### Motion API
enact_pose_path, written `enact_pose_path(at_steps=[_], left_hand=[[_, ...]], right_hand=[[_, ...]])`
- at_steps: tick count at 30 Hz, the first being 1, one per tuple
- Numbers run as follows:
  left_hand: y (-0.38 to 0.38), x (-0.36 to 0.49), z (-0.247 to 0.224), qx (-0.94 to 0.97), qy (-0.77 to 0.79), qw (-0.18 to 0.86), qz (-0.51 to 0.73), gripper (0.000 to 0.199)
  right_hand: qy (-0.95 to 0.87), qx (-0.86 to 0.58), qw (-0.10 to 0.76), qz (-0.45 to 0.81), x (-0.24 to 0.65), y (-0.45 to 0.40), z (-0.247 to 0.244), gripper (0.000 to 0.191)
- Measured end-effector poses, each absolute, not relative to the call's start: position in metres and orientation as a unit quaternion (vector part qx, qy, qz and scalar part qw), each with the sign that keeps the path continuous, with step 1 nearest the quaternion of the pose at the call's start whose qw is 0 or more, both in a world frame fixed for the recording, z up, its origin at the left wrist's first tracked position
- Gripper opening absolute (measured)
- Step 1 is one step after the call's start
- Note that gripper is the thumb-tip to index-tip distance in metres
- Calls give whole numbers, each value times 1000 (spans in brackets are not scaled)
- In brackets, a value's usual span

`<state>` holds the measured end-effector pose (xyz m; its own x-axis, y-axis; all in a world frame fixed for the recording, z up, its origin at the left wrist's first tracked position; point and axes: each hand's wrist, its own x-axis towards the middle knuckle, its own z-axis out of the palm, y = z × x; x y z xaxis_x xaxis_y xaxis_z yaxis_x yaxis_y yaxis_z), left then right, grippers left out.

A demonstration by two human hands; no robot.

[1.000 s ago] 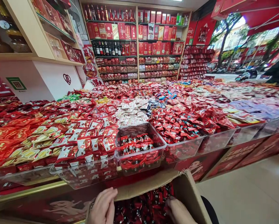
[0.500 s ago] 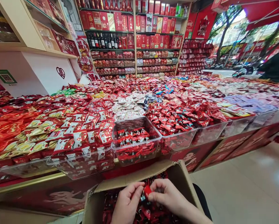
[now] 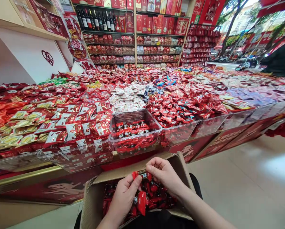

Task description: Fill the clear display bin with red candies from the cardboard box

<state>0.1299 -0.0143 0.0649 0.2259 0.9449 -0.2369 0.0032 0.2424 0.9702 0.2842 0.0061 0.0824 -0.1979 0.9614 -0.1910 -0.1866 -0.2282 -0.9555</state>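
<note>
Above an open cardboard box [image 3: 88, 203], my two hands meet at one red wrapped candy [image 3: 144, 175] with black and white print. My left hand [image 3: 125, 192] pinches its left end between thumb and fingers. My right hand [image 3: 163, 175] is closed on the right end. Another red candy [image 3: 141, 201] shows just beside my left thumb; whether the palm holds it, I cannot tell. Inside the box lie many similar candies [image 3: 156, 194]. Just beyond stands a clear plastic bin [image 3: 135, 138], partly filled with the same kind of red packets.
More clear bins line the counter, with white-and-red packets [image 3: 75, 124] to the left and a red heap [image 3: 173, 109] to the right. Wine bottles [image 3: 97, 20] and gift boxes fill the back shelves. Tiled floor [image 3: 228, 178] lies at the right, and a person's dark sleeve [image 3: 279, 60] shows there.
The view has tilted down. My hands have moved slightly apart, stretching the candy sideways between them, and a second red candy has come into sight beneath my left hand.
</note>
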Motion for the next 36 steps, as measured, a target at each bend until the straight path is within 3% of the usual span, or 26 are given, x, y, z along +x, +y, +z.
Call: enact_pose_path(at_steps=[5, 10, 14, 22, 29, 31, 34, 36], left_hand=[[-15, 130, 64, 478, 534, 570, 402, 37], [-16, 133, 78, 345, 542, 679, 356, 46], [-14, 130, 87, 286, 497, 720, 390, 48], [-10, 134, 88, 435, 506, 597, 445, 48], [-10, 142, 88, 415, 516, 614, 429, 65], [-9, 139, 83, 417, 521, 615, 421, 65], [-7, 135, 75, 407, 528, 616, 420, 67], [-6, 134, 73, 390, 519, 630, 426, 67]], right_hand=[[-493, -436, 429, 618, 288, 3, 71, 26], [-631, -446, 439, 460, 295, 0, 72, 16], [-713, -396, 439, 376, 296, -4, 80, 12], [-433, -438, 510, 600, 281, 1, 81, 30], [-419, -427, 514, 614, 280, 12, 80, 29], [-440, -444, 518, 584, 280, 12, 77, 27], [-559, -462, 528, 443, 281, 7, 76, 13], [-666, -431, 490, 361, 283, 2, 79, 7]])
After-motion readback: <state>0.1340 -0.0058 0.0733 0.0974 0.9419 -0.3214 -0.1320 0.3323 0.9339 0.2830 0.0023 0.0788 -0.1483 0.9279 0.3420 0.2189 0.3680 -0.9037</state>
